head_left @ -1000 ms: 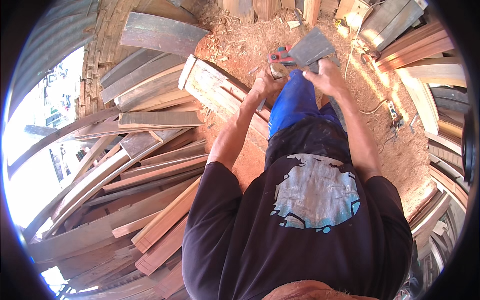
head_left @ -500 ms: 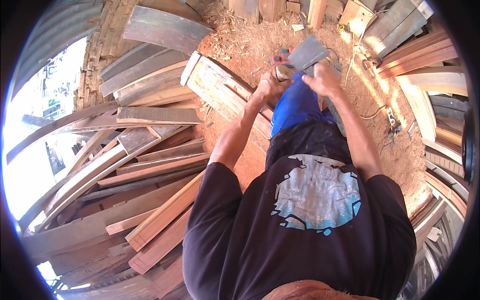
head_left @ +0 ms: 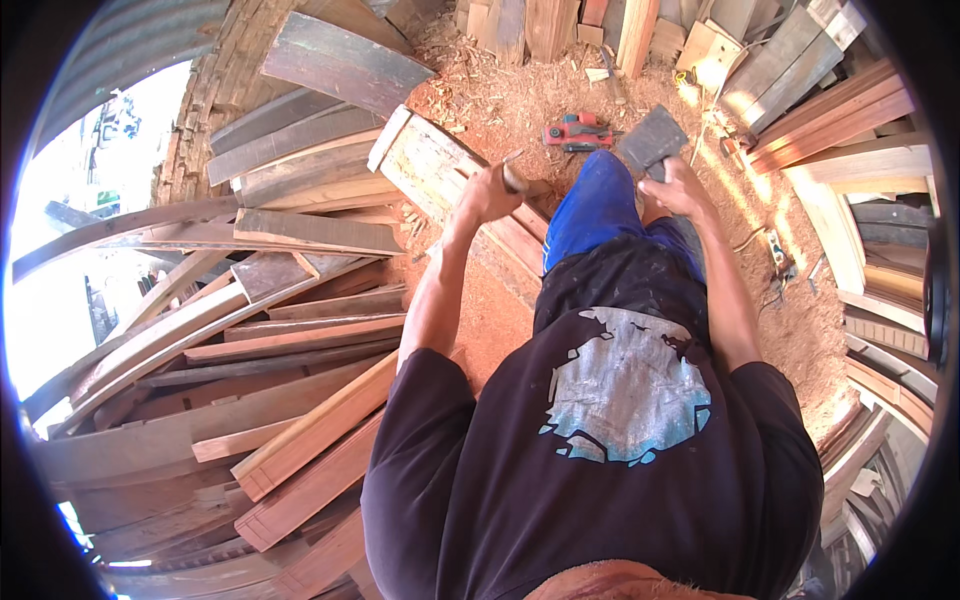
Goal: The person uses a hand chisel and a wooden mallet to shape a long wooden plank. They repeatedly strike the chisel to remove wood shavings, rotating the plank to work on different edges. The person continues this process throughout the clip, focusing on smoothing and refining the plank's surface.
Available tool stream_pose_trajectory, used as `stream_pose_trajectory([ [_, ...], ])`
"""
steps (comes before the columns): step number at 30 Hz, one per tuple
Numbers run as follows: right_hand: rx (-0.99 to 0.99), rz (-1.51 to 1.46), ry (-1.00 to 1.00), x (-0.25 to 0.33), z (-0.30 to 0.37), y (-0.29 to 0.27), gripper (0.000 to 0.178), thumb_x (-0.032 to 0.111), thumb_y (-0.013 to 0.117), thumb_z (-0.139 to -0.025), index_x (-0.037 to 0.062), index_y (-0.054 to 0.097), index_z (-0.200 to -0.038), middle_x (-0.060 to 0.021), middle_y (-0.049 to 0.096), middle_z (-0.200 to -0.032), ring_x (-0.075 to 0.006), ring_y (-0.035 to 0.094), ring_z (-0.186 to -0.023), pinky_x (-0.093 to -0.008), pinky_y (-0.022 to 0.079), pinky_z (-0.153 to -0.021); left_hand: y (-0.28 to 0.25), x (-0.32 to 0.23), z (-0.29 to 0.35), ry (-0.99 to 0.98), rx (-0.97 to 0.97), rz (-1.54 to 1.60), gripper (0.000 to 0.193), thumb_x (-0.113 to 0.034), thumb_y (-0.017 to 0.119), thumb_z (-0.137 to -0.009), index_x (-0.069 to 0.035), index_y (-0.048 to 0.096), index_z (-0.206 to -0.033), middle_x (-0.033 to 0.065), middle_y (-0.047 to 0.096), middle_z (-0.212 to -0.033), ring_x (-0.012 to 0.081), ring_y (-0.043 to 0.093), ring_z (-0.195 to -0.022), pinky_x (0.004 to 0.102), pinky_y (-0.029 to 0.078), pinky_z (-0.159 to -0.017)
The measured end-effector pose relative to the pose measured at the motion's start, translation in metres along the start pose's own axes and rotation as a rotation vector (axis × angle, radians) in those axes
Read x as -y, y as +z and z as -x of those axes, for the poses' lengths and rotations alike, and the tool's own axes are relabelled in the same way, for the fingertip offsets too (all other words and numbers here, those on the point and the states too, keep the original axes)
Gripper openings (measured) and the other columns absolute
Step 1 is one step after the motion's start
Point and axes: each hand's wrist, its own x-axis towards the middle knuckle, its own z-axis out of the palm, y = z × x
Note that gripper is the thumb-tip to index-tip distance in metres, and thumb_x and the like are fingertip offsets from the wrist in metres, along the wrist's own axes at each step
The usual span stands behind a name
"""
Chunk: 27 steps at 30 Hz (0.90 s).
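My left hand point(head_left: 482, 195) is closed around a short, round-ended wooden piece point(head_left: 515, 180), with much of it hidden in the fist. It is above a long, pale, weathered wooden beam point(head_left: 425, 170) lying slantwise. In my right hand point(head_left: 682, 188) is a tool with a broad, flat, dark-grey head point(head_left: 653, 140), gripped low down beside my right knee. Whether that head is a blade or a block I cannot tell. Beyond my blue-clad knee point(head_left: 590, 205), a red electric planer point(head_left: 580, 132) lies on the shavings, touched by neither hand.
Stacks of curved and straight planks point(head_left: 300, 345) fill the left side. More boards point(head_left: 835, 120) lean along the right. Wood shavings and sawdust point(head_left: 500, 75) cover the ground. A cord with a power strip point(head_left: 778, 250) lies at the right, and offcuts point(head_left: 710, 55) stand at the back.
My hands have moved apart: the left went left and nearer with the wooden piece, the right went right and nearer with the broad-headed tool. More of the red planer shows.
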Motion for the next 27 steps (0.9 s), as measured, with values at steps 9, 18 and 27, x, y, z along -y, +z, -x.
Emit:
stream_pose_trajectory([
  [9, -0.088, 0.007, 0.255, -0.098, 0.1, -0.025, 0.04, 0.015, 0.08, -0.082, -0.0013, 0.065, -0.115, -0.0052, 0.065, -0.072, -0.0145, 0.061, -0.055, -0.0335, 0.05, -0.051, 0.113, 0.092, 0.056, -0.261, -0.207, 0.133, 0.117, -0.026, 0.084, -0.078, 0.014, 0.009, -0.158, 0.0184, 0.076, -0.103, 0.0343, 0.071, -0.106, 0.042, 0.054, -0.094],
  [18, -0.128, -0.22, 0.332, -0.142, 0.104, -0.023, 0.025, 0.017, 0.077, -0.085, -0.001, 0.065, -0.097, -0.0044, 0.064, -0.07, -0.0135, 0.059, -0.054, -0.0325, 0.049, -0.049, 0.128, 0.066, 0.049, -0.277, -0.002, 0.071, 0.126, -0.03, 0.087, -0.077, 0.013, 0.001, -0.158, 0.0318, 0.067, -0.123, 0.042, 0.067, -0.116, 0.0438, 0.052, -0.099],
  [27, 0.156, 0.171, 0.427, -0.173, 0.056, -0.023, 0.047, 0.03, 0.082, -0.078, -0.0072, 0.069, -0.104, -0.0278, 0.074, -0.098, -0.0404, 0.073, -0.095, -0.0476, 0.057, -0.084, 0.091, -0.002, 0.019, -0.57, 0.221, -0.308, 0.121, -0.039, 0.087, -0.077, 0.014, 0.013, -0.157, 0.028, 0.071, -0.116, 0.0368, 0.07, -0.113, 0.0419, 0.055, -0.094],
])
